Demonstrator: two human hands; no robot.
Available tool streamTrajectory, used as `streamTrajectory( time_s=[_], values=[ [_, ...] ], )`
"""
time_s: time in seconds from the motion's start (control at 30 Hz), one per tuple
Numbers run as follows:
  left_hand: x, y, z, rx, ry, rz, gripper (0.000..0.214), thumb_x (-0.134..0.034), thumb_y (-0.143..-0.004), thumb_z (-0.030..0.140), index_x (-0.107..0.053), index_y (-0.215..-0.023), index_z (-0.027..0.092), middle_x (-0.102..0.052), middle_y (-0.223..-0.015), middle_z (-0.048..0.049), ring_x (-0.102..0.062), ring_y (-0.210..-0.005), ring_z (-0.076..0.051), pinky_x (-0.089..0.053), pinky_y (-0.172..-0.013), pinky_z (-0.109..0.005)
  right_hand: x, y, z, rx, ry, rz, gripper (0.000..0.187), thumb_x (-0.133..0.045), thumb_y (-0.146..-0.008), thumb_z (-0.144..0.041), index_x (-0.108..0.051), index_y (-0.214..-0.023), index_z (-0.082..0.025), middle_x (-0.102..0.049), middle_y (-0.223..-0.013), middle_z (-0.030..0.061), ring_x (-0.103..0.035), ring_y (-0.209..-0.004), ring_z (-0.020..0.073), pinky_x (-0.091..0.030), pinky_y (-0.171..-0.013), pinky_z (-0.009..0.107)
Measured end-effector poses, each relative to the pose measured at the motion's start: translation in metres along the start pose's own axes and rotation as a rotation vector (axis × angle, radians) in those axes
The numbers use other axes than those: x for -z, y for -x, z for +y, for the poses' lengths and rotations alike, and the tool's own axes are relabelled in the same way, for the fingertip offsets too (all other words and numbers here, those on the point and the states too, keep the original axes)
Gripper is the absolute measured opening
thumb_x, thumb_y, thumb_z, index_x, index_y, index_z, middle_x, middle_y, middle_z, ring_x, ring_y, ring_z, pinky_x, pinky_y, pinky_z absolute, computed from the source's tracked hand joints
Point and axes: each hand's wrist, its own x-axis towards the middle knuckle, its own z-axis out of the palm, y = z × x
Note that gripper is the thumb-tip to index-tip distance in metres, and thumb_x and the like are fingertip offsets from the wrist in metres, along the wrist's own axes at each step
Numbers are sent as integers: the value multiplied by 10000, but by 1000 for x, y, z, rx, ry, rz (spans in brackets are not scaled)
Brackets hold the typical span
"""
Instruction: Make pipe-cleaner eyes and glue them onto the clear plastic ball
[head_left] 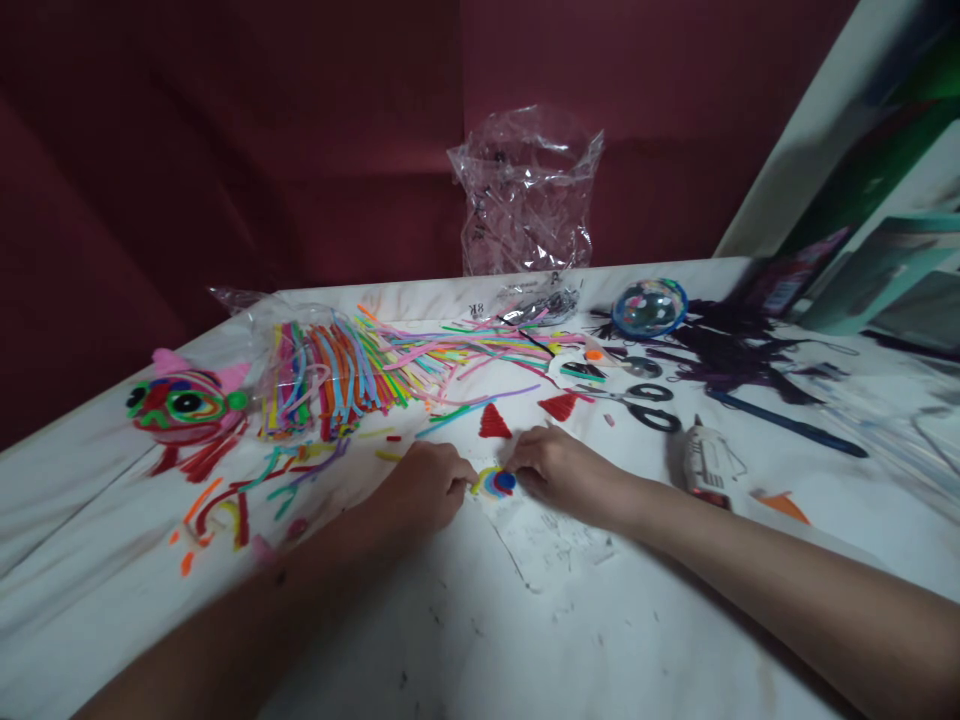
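Note:
Between my two hands lies a small curved piece of pipe cleaners point(489, 483) in yellow, light blue and red, with a dark blue coil at its right end. The fingers of my left hand point(431, 482) are closed at its yellow left tip. My right hand point(559, 468) is closed in a pinch at the blue end; its fingertips are partly hidden. Just beyond the hands are a red pipe-cleaner triangle point(493, 421) and a second red triangle point(558, 405). Under the piece is a sheet with faint drawn lines point(562, 540).
A decorated fish-like figure point(187, 405) stands at left beside bagged pipe cleaners point(300, 375). Loose stems spread across the back, before a clear plastic bag point(529, 190). At right are black-handled scissors point(651, 405), a glue gun point(703, 460), a clear dome point(649, 308) and dark fibres point(739, 350).

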Motion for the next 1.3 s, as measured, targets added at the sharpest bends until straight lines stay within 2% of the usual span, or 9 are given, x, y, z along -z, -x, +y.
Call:
streamTrajectory(
  time_s=[0.17,0.27,0.37,0.53,0.73,0.87,1.03,1.3],
  values=[
    [2,0,3,8,-38,15,231,-472,-695,81,-679,-694,183,-617,-658,-14,-552,-645,-144,-361,-636,-247,-1,0,1,3,1,3,290,-532,-734,8,-731,-841,-173,-696,-860,71,-633,-835,187,-472,-794,313],
    [4,-1,6,-16,-67,-3,192,-473,-680,72,-578,-550,166,-504,-547,15,-471,-554,-121,-302,-570,-242,-2,0,2,1,3,5,287,-537,-733,6,-731,-833,-180,-695,-853,66,-633,-832,187,-473,-797,316],
    [3,-1,6,-43,-62,-2,211,-464,-691,74,-498,-503,161,-443,-516,28,-428,-532,-112,-277,-562,-243,-3,0,2,-3,5,9,284,-536,-735,2,-731,-835,-178,-694,-852,68,-634,-831,190,-476,-797,320],
    [-2,-1,4,-25,-36,35,173,-467,-685,73,-536,-554,163,-499,-559,16,-471,-577,-124,-301,-596,-244,-2,0,2,4,4,7,295,-528,-735,2,-730,-844,-183,-696,-853,64,-636,-825,187,-482,-788,314],
    [0,-2,6,-25,-54,28,201,-457,-688,75,-506,-513,162,-464,-527,19,-445,-544,-118,-293,-571,-243,-3,1,3,3,-2,6,284,-537,-739,-10,-732,-837,-191,-694,-860,64,-634,-838,192,-476,-800,321],
    [0,-2,8,-8,-67,34,187,-473,-709,92,-545,-550,161,-522,-557,9,-485,-577,-125,-314,-601,-244,-1,1,4,6,-13,4,286,-527,-744,-9,-735,-840,-180,-696,-867,76,-633,-847,201,-471,-804,325],
    [-1,-2,10,10,-62,33,189,-490,-727,96,-581,-574,162,-559,-575,0,-521,-603,-138,-334,-622,-250,4,-2,5,18,-56,-35,323,-506,-725,20,-732,-825,-189,-716,-862,51,-649,-831,180,-478,-784,281],
    [0,-3,10,13,-79,21,180,-518,-757,119,-626,-620,165,-578,-594,-3,-536,-622,-143,-338,-622,-251,9,-5,8,-47,-110,-55,370,-463,-687,44,-716,-822,-189,-737,-845,19,-672,-773,148,-491,-709,217]
  ],
)
